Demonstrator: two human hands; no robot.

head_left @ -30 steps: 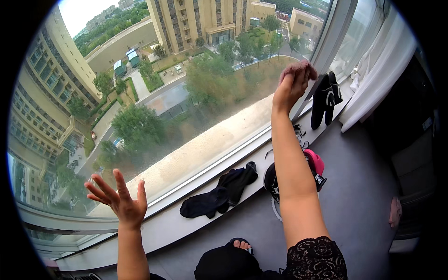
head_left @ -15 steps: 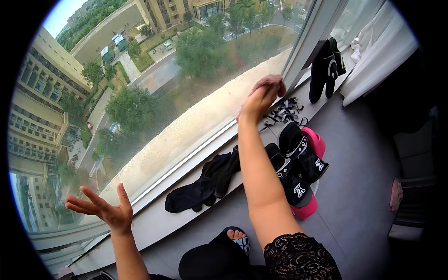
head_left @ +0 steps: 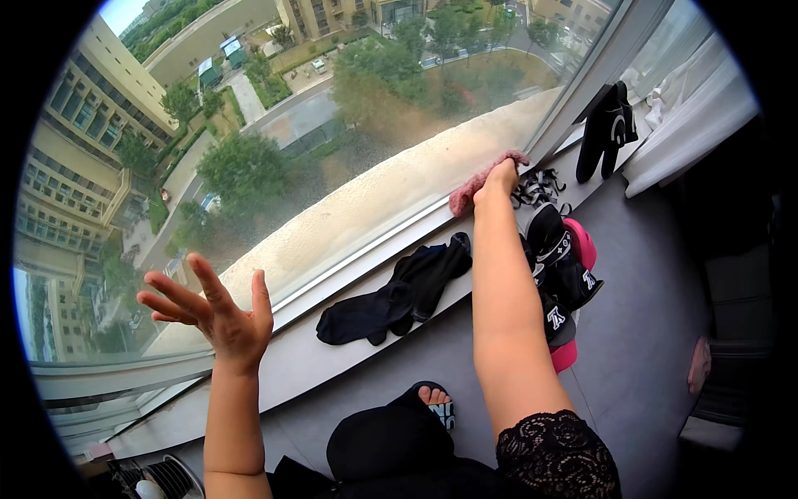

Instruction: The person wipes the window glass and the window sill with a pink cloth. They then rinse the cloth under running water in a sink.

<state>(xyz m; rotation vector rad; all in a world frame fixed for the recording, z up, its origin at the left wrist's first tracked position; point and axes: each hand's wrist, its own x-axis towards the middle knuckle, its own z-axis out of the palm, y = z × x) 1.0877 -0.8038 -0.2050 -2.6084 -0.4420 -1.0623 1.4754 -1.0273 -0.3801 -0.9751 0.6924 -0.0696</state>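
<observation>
Since the picture from a second ago, the right hand has come down from beside the upright side of the window frame to the bottom edge of the window glass, bringing the pink cloth with it. From the head view, that hand has hold of the cloth, which sticks out past it on both sides along the lower rail, near the corner of the frame. Its fingers are mostly out of sight, so how tightly they are curled cannot be told.

The left hand remains raised in front of the glass, fingers and thumb spread wide, with nothing in its grasp. Between the two arms, black socks lie bunched on the white sill. A tangle of dark straps lies just beside the right wrist, with black-and-pink caps near the right forearm.
</observation>
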